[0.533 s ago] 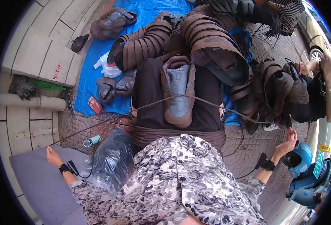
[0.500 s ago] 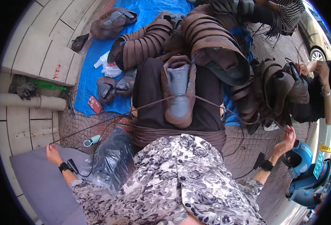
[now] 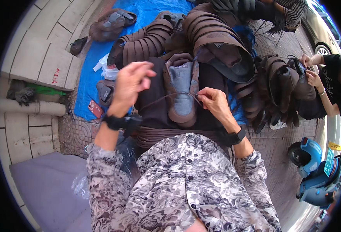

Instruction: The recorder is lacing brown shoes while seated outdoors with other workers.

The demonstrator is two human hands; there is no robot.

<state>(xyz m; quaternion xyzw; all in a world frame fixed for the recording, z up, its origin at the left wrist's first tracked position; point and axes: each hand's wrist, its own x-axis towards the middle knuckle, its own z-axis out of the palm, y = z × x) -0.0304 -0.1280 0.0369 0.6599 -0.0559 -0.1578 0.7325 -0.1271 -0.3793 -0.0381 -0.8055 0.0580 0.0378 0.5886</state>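
A brown shoe upper (image 3: 182, 112) with a ribbed grey tongue lies across my dark-trousered lap, toe toward me. One brown shoelace (image 3: 160, 101) crosses the tongue, running out through both sides. At the right eyelets, my right hand (image 3: 215, 101) pinches the lace between thumb and fingers. My left hand (image 3: 133, 86) is raised over my left thigh, to the left of the upper. Its fingers are bent but apart, slightly blurred, and I see no lace between them. The lace's left length passes below that hand toward my left wrist.
Nested stacks of brown uppers (image 3: 147, 43) lie beyond my knees on a blue tarp (image 3: 86, 87). A bundle of laces (image 3: 159, 135) rests across my lap. At right, another person's hands (image 3: 313, 79) handle more uppers. A blue scooter (image 3: 313, 154) stands lower right; a step (image 3: 39, 58) borders the left.
Both hands have come inward from far out at the sides. My right hand now grips the lace close to the upper; my left is raised beside it. The lace's left side has slackened.
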